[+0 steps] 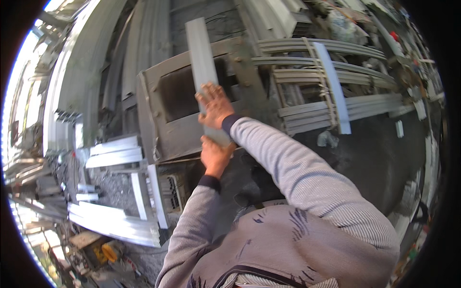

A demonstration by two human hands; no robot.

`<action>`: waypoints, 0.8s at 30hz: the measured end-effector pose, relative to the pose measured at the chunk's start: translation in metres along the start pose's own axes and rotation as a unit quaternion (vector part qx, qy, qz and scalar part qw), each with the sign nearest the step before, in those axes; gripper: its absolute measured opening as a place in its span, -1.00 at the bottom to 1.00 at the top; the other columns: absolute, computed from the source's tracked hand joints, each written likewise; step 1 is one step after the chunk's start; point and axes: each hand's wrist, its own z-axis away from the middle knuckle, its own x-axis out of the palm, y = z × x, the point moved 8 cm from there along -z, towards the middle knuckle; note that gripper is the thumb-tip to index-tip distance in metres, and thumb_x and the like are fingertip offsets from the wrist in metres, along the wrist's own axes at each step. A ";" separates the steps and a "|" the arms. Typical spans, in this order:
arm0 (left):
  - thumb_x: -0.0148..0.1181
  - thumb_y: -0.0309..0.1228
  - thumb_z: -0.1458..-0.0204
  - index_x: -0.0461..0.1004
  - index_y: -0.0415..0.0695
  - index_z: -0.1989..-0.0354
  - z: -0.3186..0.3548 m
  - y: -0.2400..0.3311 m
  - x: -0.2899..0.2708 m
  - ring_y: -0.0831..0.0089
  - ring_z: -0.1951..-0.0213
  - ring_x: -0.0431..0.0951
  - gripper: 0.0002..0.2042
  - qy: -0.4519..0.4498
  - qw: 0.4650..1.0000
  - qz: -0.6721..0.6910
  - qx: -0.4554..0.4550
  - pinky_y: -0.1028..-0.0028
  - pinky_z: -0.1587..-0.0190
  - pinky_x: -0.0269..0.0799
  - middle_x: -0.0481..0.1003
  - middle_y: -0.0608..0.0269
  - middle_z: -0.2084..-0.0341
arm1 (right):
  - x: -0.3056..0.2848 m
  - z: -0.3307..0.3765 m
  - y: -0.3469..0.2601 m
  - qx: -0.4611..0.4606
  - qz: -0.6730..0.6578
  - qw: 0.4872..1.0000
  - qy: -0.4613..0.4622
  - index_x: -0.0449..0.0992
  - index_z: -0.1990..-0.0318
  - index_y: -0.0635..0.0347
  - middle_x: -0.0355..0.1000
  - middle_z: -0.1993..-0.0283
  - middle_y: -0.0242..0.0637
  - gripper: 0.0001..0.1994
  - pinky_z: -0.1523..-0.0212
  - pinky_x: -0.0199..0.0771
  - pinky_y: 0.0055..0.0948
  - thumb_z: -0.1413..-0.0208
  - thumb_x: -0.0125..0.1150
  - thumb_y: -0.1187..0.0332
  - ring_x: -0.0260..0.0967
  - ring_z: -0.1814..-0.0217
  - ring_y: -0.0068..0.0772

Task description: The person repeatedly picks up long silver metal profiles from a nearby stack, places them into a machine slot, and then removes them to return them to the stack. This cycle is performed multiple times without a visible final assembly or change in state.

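Both hands on a long grey metal strip, held over a steel frame.

The strip (pixel 201 62) is flat, pale grey and straight, pointing away from the person, not yet set down. The right hand (pixel 214 105) lies flat on it with fingers spread; the left hand (pixel 214 154) closes round its near end from below. Beneath it sits a dark steel frame (pixel 168 115); bundled profiles (pixel 331 79) lie to the right, cut pieces (pixel 115 151) to the left.

The right hand (pixel 215 105) hides part of the grey metal strip (pixel 201 62).
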 end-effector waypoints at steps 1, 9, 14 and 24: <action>0.62 0.04 0.19 0.25 -0.32 -0.14 0.008 -0.015 0.007 -0.23 -0.02 0.66 -0.11 -0.012 1.000 -0.018 -0.014 0.00 -0.05 0.62 0.59 -0.30 0.02 | 0.003 0.013 -0.004 -0.001 -0.004 1.000 0.001 0.34 -0.47 0.03 0.04 -0.62 -0.01 -0.19 -0.69 -0.29 0.10 -0.05 0.25 -0.08 -0.19 -0.73 0.08; 0.61 0.01 0.22 0.17 -0.34 -0.14 0.083 -0.073 0.027 -0.32 -0.01 0.63 -0.08 0.015 0.998 0.019 0.055 -0.02 -0.06 0.58 0.58 -0.40 0.07 | 0.021 0.101 -0.054 0.021 -0.027 0.997 -0.062 0.21 -0.57 0.08 -0.13 -0.71 0.00 -0.13 -0.72 -0.49 0.07 -0.18 0.15 -0.18 -0.39 -0.78 0.10; 0.61 -0.06 0.21 0.18 -0.35 -0.10 0.124 -0.101 0.025 -0.34 0.00 0.63 -0.12 0.002 0.998 0.019 0.057 -0.03 -0.05 0.57 0.58 -0.42 0.08 | 0.024 0.140 -0.085 0.028 -0.022 0.998 -0.050 0.20 -0.58 0.10 -0.15 -0.71 0.02 -0.14 -0.71 -0.48 0.08 -0.20 0.14 -0.17 -0.41 -0.78 0.10; 0.65 -0.01 0.26 0.18 -0.39 -0.11 0.168 -0.155 0.023 -0.32 0.02 0.65 -0.06 -0.019 0.999 -0.024 0.044 0.00 -0.02 0.60 0.58 -0.42 0.11 | 0.028 0.195 -0.131 0.034 -0.035 0.997 -0.064 0.16 -0.60 0.12 -0.21 -0.73 0.04 -0.15 -0.71 -0.49 0.10 -0.25 0.07 -0.15 -0.46 -0.79 0.12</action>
